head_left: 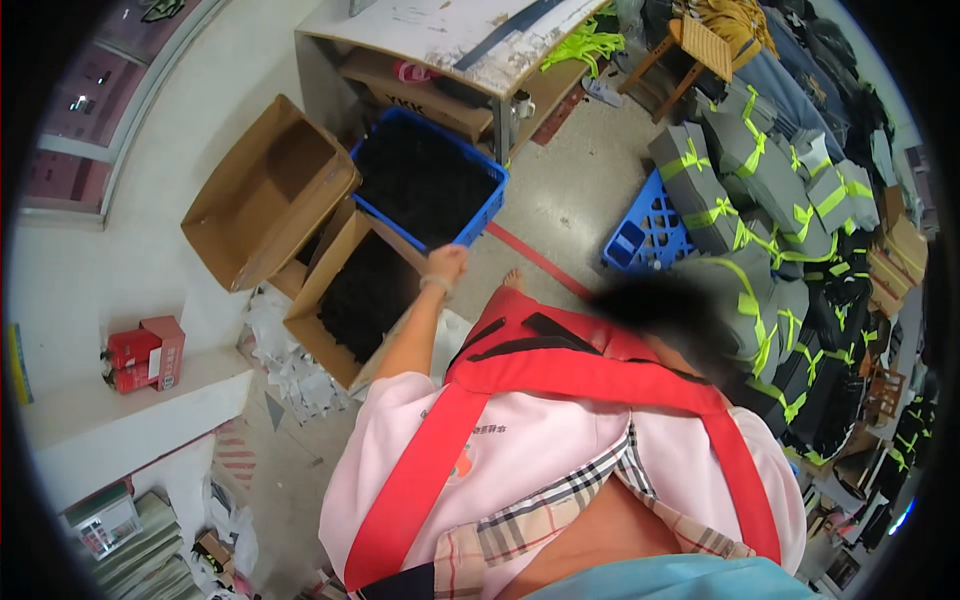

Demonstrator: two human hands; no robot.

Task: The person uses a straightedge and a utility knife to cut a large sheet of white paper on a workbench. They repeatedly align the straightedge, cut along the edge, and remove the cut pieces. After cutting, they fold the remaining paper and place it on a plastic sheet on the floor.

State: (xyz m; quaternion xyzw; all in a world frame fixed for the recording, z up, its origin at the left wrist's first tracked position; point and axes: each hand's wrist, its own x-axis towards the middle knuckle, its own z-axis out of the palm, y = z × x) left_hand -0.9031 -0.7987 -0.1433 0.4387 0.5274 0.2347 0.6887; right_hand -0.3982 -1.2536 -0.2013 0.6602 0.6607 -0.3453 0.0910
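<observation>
My left arm reaches forward, and my left hand (447, 262) is closed at the near corner of a blue plastic basket (487, 214), its fingers curled on the rim. Black fabric-like pieces (425, 178) fill the basket; their exact kind cannot be made out. Beside the hand on the left stands an open cardboard box (305, 318) holding more black pieces. My right hand is out of sight; dark blurred hair (665, 310) covers part of that side.
Another open cardboard box (235, 225) leans behind the first. A worktable (430, 45) stands beyond the basket. On the right lie a blue perforated crate (650, 225) and stacked grey bundles (740, 210) tied with yellow-green strips. Farther off is a wooden stool (700, 45).
</observation>
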